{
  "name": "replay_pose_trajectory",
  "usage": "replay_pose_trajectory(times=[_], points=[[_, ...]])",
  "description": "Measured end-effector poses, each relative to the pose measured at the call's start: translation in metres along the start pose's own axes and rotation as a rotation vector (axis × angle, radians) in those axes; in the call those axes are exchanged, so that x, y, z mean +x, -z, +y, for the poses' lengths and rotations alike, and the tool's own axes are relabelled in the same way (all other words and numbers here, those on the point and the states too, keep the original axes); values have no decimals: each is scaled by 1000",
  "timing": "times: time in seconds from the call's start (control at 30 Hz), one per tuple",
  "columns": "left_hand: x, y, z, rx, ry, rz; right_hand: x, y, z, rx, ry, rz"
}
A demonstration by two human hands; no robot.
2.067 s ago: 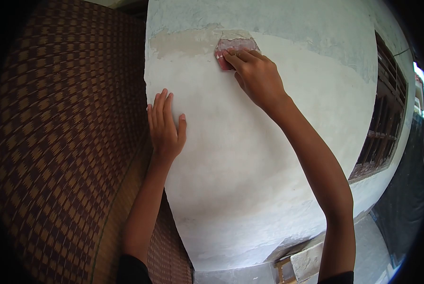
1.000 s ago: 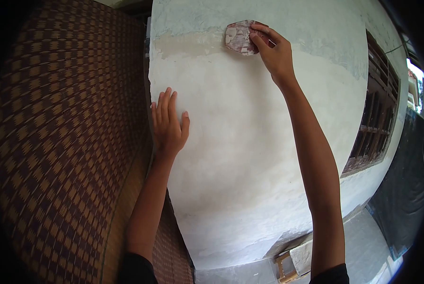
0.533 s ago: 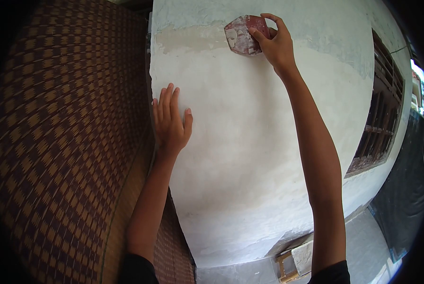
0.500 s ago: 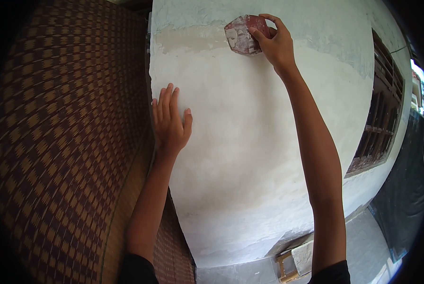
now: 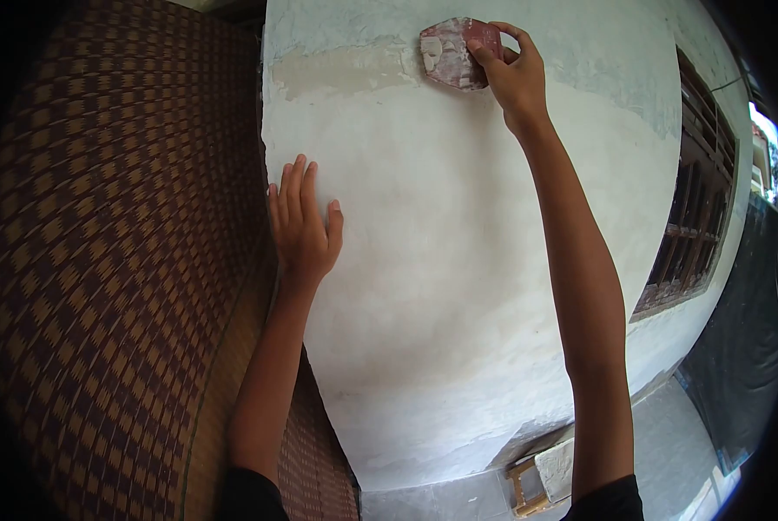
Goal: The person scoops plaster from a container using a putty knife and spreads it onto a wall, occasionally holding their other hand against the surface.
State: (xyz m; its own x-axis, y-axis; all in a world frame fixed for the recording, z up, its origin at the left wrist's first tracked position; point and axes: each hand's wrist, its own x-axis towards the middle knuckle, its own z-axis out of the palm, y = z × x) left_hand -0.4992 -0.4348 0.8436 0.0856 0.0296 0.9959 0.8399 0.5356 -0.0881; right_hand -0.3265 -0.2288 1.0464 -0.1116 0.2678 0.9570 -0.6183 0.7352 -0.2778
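My right hand (image 5: 519, 80) grips a red plastic putty scraper (image 5: 458, 54) near the top of the white wall (image 5: 424, 234). Whitish putty is smeared over the scraper's face, and its flat side is turned toward me. Thumb in front and fingers behind, the hand holds it by its right side. Left of the scraper runs a damp-looking beige patch of putty (image 5: 341, 71) with ragged edges. Lower down, my left hand (image 5: 304, 221) lies with its fingers stretched out against the wall, close to the wall's left edge, holding nothing.
A brown checked woven mat (image 5: 120, 226) stands along the left. On the right, the wall has a barred wooden window (image 5: 697, 191). Below, a small wooden stool (image 5: 541, 478) with a pale top is on the grey tiled floor (image 5: 432, 502). Dark sheeting (image 5: 736, 330) hangs at far right.
The scraper in my right hand has shifted slightly up and to the right relative to the beige patch. My left hand stays spread on the wall; the view has shifted a little.
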Motion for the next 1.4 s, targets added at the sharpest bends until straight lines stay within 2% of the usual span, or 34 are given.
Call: replay_pose_trajectory(times=[0.1, 0.23, 0.37, 0.43, 0.5, 0.6, 0.67, 0.7, 0.8, 0.9, 0.97, 1.03, 1.1, 1.17, 1.23, 1.3, 1.37, 1.4], points=[[0, 0, -1, -9, -4, -2, -10, -24, -13, -216, -69, 59], [0, 1, -2, -9, -11, -2, -12, -10, -5, -295, -90, 111], [-1, 0, 0, 2, -2, -5, -12, 16, -1, -246, -95, 194], [0, -1, 1, 6, -6, 4, -12, 13, -4, -19, -61, 149], [0, 0, 0, 4, -11, 6, -6, 1, -1, 22, -19, 71], [0, 1, 0, -1, -12, -3, -10, -13, -9, -102, -26, 77], [-1, 1, 0, -5, -9, -13, -14, -6, -10, -308, -104, 126], [-1, 0, 0, -5, -11, -13, -14, 2, -7, -308, -104, 125], [-1, 1, 1, 4, -3, -12, -13, 20, 0, -51, -132, 175], [0, 0, 2, 8, -6, -12, -13, -3, -3, 49, -71, 109], [-1, -1, 2, 9, -11, -17, -23, -18, -14, -173, -93, 92], [-1, 0, 0, 0, -18, -18, -19, -13, -6, -260, -127, 119], [-1, -1, 2, 1, -15, -15, -19, 7, -7, -287, -67, 168], [-2, 0, 2, 1, -9, -12, -19, 18, -13, -91, -53, 214], [-1, -1, 3, 9, -13, -3, -18, 6, -13, -22, -39, 130], [-1, -1, 2, 6, -17, -10, -19, -12, -13, -139, -22, 77], [0, 0, 1, 8, -15, -13, -21, -18, -15, -390, 19, 115], [0, 0, 1, 9, -22, -14, -20, -13, -14, -389, 17, 115]])
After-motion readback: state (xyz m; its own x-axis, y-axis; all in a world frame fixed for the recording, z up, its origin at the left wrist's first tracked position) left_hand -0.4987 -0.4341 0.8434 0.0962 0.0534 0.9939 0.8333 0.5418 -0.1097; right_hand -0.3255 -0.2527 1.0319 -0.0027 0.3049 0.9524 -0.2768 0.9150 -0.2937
